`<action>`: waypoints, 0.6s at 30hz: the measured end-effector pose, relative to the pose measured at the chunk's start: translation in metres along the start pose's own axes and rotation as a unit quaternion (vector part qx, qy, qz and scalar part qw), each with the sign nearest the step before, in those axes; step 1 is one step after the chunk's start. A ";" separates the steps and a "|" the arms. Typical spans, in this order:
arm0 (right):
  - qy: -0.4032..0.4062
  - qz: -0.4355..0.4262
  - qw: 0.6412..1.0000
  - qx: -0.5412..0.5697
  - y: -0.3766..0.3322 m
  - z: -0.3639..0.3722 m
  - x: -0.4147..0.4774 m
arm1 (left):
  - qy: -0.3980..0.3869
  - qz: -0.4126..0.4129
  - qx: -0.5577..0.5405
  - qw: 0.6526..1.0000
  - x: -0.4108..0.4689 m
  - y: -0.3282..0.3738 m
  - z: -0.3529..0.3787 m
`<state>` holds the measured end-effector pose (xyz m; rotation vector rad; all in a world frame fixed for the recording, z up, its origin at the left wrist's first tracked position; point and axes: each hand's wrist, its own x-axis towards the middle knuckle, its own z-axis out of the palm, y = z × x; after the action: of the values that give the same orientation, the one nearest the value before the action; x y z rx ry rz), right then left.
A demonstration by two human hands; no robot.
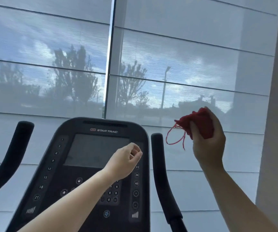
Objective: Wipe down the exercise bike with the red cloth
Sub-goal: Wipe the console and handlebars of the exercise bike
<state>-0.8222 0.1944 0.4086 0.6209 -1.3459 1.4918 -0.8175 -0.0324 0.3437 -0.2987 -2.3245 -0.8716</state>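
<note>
the left forearm (74,196) lies right across the console (51,164), blotting out most of the keypad (114,193), and the left hand (126,158) covers the top of the right-hand number column, fingers curled so close there's no telling whether they pinch anything. the red cloth (200,121) is balled up in the right hand (208,144), much of it lost behind thumb and palm. the left handlebar (9,156) is clipped at the left edge, the right handlebar (161,173) and the console's base drop off the bottom, and the trees (74,72) through the shades (185,47) are only a blur.

Exercise bike console (84,151) reads STAR TRAC — 1–21 at left, apparently 33–40 right.
</note>
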 end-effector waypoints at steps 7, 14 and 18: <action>-0.090 0.046 0.994 -0.036 0.003 -0.014 -0.019 | -0.049 -0.029 0.023 0.998 -0.046 -0.016 0.028; -0.280 0.108 0.938 -0.173 0.036 -0.004 -0.104 | -0.052 -0.017 0.060 0.997 -0.074 -0.021 0.042; -0.403 0.130 0.873 -0.242 0.040 -0.022 -0.112 | -0.053 -0.002 0.083 0.995 -0.080 -0.025 0.046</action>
<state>-0.8110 0.1823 0.2884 0.7860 -2.4368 1.0225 -0.7877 -0.0206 0.2537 -0.2758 -2.4776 -0.6733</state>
